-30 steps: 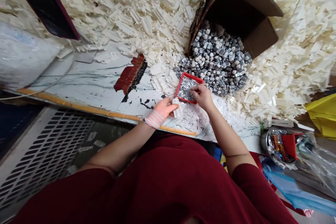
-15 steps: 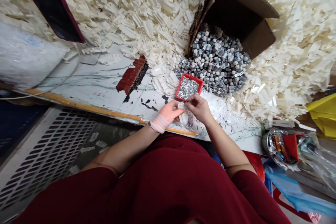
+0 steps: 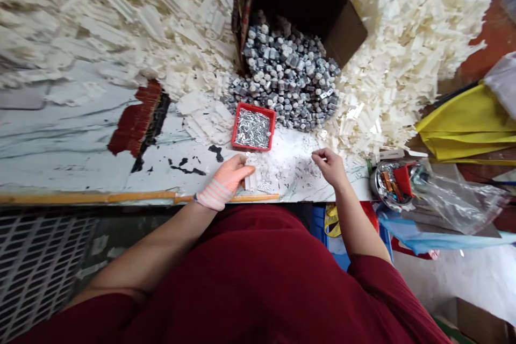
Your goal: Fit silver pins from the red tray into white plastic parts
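Note:
My left hand (image 3: 228, 178), in an orange and white striped glove, grips a small white plastic part (image 3: 251, 176) near the table's front edge. Bare and well to the right, my right hand (image 3: 329, 165) has its thumb and forefinger pinched together over the tabletop; what lies between the fingertips, if anything, is too small to make out. Just beyond my left hand stands a red square tray (image 3: 271, 128) full of small silvery metal pins (image 3: 252, 129). A few loose pins (image 3: 265, 186) lie on the table beside the white part.
A cardboard box (image 3: 351, 32) lies on its side, spilling grey motor-like parts (image 3: 290, 72). Heaps of white plastic pieces (image 3: 157, 16) surround it. At the right are a metal bowl (image 3: 379, 185) of odds and ends and yellow material (image 3: 467, 123).
My right hand has moved away from the white part, out to the right. The left keeps its grip on that part. The whole view has swung to the right.

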Action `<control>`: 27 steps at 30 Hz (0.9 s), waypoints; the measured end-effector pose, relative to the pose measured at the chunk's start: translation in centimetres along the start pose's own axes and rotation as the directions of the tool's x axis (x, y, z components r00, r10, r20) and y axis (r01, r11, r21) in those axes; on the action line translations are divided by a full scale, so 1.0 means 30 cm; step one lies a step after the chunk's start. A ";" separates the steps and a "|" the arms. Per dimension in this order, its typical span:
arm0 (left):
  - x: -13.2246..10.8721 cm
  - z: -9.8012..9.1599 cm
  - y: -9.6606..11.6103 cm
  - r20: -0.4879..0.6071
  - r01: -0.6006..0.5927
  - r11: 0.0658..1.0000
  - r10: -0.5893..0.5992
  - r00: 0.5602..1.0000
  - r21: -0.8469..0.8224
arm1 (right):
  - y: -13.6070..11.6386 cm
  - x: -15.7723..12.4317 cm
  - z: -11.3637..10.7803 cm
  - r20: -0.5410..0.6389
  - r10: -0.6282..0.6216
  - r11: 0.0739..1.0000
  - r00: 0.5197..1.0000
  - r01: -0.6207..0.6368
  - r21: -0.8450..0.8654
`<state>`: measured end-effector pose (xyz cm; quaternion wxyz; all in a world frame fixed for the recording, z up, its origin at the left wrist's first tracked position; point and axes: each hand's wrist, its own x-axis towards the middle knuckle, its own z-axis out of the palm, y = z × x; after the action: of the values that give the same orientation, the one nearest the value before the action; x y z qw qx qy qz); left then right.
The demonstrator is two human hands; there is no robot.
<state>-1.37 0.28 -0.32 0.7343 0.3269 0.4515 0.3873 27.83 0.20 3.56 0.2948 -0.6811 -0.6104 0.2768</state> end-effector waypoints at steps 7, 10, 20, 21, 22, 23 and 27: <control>0.002 0.073 -0.003 0.013 0.101 0.995 -0.101 0.995 0.028 | 0.127 -0.147 0.108 0.121 -0.015 0.899 0.993 0.066 -0.433; 0.000 0.077 -0.001 0.011 0.088 0.995 -0.089 0.996 0.054 | 0.122 -0.159 0.175 0.087 -0.037 0.861 0.996 0.076 -0.503; -0.004 0.079 0.001 -0.013 0.079 0.990 -0.078 0.997 0.120 | 0.123 -0.168 0.203 0.104 -0.161 0.871 0.981 0.191 -0.453; -0.004 0.085 0.002 -0.005 0.074 0.989 -0.074 0.997 0.128 | 0.118 -0.158 0.214 0.113 -0.163 0.866 0.980 0.197 -0.459; -0.004 0.090 0.002 0.004 0.070 0.989 -0.071 0.997 0.129 | 0.114 -0.148 0.224 0.130 -0.167 0.859 0.977 0.209 -0.468; -0.003 0.094 0.001 0.009 0.069 0.990 -0.071 0.997 0.127 | 0.109 -0.139 0.234 0.150 -0.173 0.850 0.973 0.225 -0.477; 0.003 0.099 -0.007 0.024 0.086 0.986 -0.090 0.996 0.142 | 0.096 -0.120 0.254 0.200 -0.215 0.805 0.956 0.289 -0.518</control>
<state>1.41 -0.14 0.61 0.7326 0.3635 0.4804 0.3168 23.79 -3.11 -3.64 0.0834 -0.6293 -0.7667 0.0956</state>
